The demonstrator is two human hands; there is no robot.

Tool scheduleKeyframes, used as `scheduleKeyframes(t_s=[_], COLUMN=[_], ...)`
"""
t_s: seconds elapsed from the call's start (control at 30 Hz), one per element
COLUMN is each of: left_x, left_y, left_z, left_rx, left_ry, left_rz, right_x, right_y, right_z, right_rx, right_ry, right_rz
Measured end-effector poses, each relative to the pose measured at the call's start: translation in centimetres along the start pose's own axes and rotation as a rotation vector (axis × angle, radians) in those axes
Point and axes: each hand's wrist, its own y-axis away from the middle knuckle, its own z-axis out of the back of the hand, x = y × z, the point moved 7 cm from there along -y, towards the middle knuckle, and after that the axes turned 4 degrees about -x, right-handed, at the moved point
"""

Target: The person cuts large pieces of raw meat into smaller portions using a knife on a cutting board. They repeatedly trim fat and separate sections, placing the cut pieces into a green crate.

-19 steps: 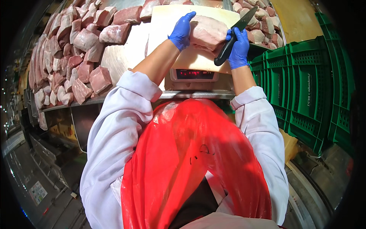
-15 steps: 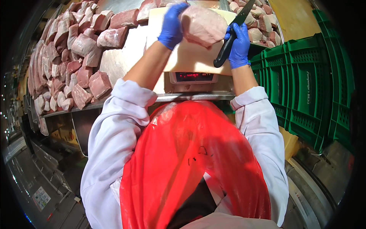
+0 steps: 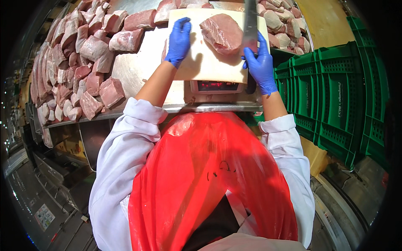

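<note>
A pale pink slab of meat [image 3: 220, 33] lies on the cream cutting board [image 3: 215, 69], beside both gloved hands. My left hand [image 3: 178, 43], in a blue glove, is open at the board's left side, apart from the slab and holding nothing, its fingers slightly bent. My right hand [image 3: 260, 67] grips a black-handled knife [image 3: 250, 21], its blade held upright along the slab's right side. Under the board's front edge sits a scale with a red lit display [image 3: 215, 86].
Many meat pieces are heaped on the steel table [image 3: 132, 71] at left, with more in a pile [image 3: 284, 29] at back right. Green slatted crates [image 3: 322, 96] stand on the right. A red plastic apron [image 3: 201, 167] covers my front, below the table's steel edge.
My left hand has let go of the meat and drawn back to the left. The meat lies turned over on the board. My right hand has lowered, with the knife now more upright.
</note>
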Motion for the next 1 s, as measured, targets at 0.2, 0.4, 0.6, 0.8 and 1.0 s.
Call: scheduleKeyframes(t_s=[0.2, 0.4, 0.6, 0.8, 1.0], left_x=[-0.6, -2.7, -8.2, -6.0, -5.8], left_y=[-0.1, 1.8, 6.1, 4.5, 4.5], left_z=[4.1, 5.8, -4.8, -4.1, -3.6], left_rx=[-0.153, -0.318, 0.086, 0.031, 0.049], left_ry=[0.132, -0.061, -0.789, -0.594, -0.553], left_rz=[-0.025, -0.218, -0.47, -0.279, -0.13], right_x=[2.0, -0.2, 1.1, 1.2, 1.0], right_y=[1.1, 13.9, 17.0, 9.7, 3.1], right_z=[-3.0, 2.0, 9.3, 5.5, -3.6], right_rx=[0.16, 0.46, 0.42, 0.059, 0.075], right_ry=[0.747, 0.693, 0.526, 0.237, 0.481], right_rz=[0.222, 0.086, -0.186, -0.051, 0.138])
